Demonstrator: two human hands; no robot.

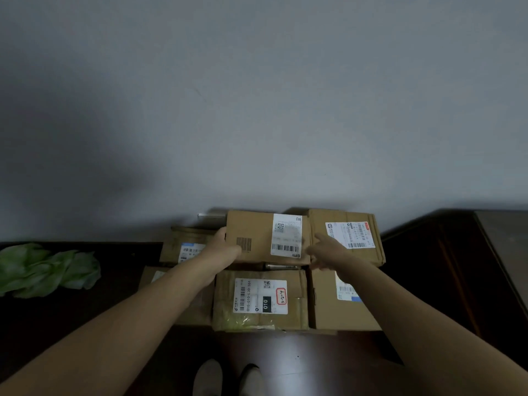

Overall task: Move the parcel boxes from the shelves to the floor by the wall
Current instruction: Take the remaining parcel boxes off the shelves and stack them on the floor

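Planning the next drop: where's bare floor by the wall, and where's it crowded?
Bare floor between the green bag and the box pile; more in front, between pile and shoes. Crowded: the pile, boxes edge to edge, left grip holding the top box, right grip beside it. Right of the pile: too dark to judge.

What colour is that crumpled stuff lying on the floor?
The crumpled stuff is light green, in the head view.

Label (260, 296) on front centre box (297, 312): "010-010-L30-551"; black patch "010". Rest illegible.
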